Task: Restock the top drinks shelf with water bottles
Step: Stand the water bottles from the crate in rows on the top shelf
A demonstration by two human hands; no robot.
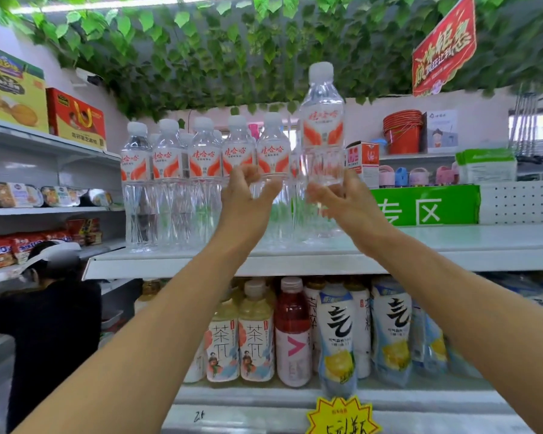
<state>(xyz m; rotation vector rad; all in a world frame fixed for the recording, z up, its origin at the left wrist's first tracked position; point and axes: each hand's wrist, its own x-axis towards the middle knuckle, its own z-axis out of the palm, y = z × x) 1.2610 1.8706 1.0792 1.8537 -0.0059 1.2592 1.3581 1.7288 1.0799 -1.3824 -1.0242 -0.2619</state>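
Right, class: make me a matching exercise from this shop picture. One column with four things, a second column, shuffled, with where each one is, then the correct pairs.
Things
1. raised water bottle
2. red buckets
3. pink-capped red drink
4. yellow price star

Places
A. on the shelf below the top drinks shelf
B. at the bottom edge of the picture
C. held up by the right hand
D. on a far shelf, upper right

Pairs: 1-C, 2-D, 3-A, 4-B

Both arms reach up; left hand [245,195] loosely curled, right hand [342,198] gripping.
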